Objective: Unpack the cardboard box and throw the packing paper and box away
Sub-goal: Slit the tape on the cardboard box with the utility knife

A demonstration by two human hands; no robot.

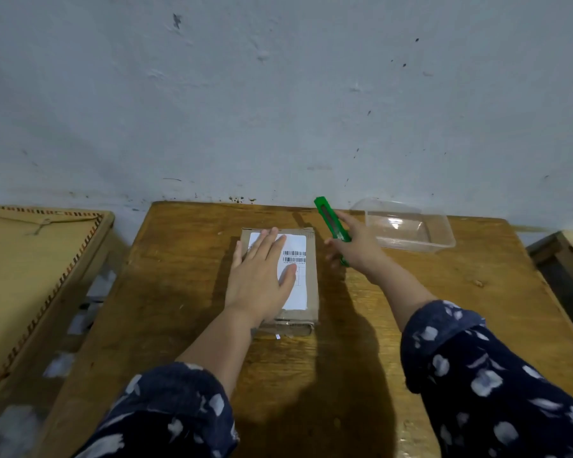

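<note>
A small brown cardboard box with a white barcode label lies closed on the wooden table, near its middle. My left hand rests flat on the box's top, fingers spread, covering the label's left part. My right hand is just right of the box, above the table, gripping a green utility knife whose tip points up and away toward the wall. No packing paper shows.
A clear plastic container sits at the table's back right, close behind my right hand. A lower wooden board with a patterned edge stands to the left, a dark piece of furniture to the right. The wall runs along the table's far edge.
</note>
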